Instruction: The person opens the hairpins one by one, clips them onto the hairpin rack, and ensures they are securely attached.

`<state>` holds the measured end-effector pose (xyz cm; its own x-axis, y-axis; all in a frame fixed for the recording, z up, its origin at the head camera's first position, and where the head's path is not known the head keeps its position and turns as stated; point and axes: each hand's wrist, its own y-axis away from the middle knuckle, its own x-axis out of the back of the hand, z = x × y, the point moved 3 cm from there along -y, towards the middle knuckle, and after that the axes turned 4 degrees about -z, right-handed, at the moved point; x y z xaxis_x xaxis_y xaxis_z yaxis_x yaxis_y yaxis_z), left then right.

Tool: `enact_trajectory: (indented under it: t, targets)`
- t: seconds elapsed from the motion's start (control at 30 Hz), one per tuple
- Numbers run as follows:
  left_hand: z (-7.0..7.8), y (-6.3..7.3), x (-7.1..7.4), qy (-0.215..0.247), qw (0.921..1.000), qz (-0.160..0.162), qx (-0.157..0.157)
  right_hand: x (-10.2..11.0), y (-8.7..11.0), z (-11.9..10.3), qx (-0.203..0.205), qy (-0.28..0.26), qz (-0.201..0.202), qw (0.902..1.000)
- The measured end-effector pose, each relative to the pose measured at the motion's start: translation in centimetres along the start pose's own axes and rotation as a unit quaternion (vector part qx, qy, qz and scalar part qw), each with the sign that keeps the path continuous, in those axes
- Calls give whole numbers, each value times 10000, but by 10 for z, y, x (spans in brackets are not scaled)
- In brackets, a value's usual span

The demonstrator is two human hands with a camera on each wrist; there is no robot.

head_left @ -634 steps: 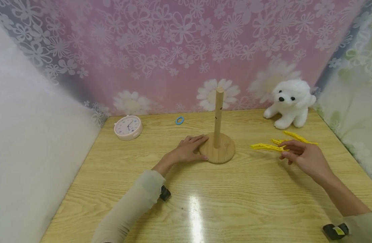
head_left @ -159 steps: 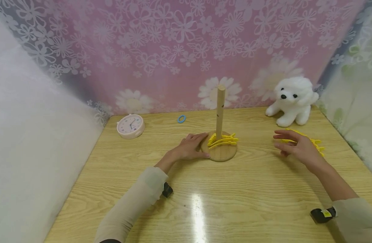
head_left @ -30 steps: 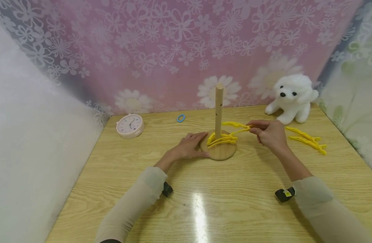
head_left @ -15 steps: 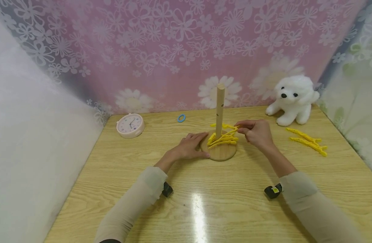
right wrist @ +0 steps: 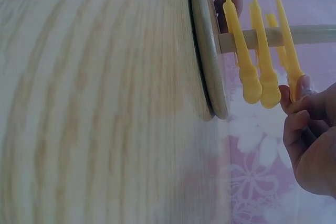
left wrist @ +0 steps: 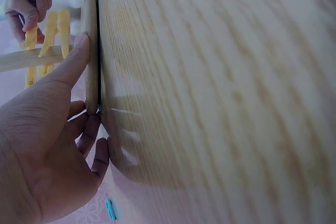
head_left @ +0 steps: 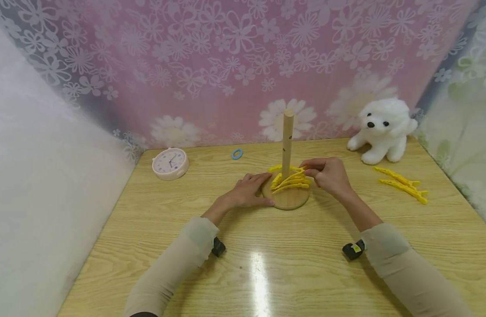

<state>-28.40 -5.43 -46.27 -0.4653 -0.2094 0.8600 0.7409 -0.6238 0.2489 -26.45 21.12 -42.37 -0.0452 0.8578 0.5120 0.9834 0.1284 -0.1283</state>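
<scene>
The right hand (head_left: 331,177) pinches a yellow forked piece (right wrist: 287,40) astride the post (head_left: 288,136) just beyond its fingers, seemingly mid-stacking; lowering it level likely comes next, while the left hand (head_left: 248,193), fingers extended, rests against the base (head_left: 288,203).

A round, pale-pink clock (head_left: 170,164) lies left of a small blue ring (head_left: 233,156); a fluffy white toy dog (head_left: 383,132) rests at right, before a pink, white-flowered backdrop (head_left: 211,88).
</scene>
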Motion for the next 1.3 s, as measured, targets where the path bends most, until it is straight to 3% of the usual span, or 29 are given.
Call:
enact_trajectory:
  t: [0.73, 1.1, 1.3]
  targets:
    - [0, -1, -2, 21, 10000, -15, 18, 0, 1, 3, -169, -95, -387, 9991]
    - [1, 1, -1, 50, 10000, -35, 37, 2, 3, 5, 26, -155, -791, 9967]
    - [2, 0, -1, -5, 10000, -39, 51, 5, 3, 8, 217, -551, -1049, 9927]
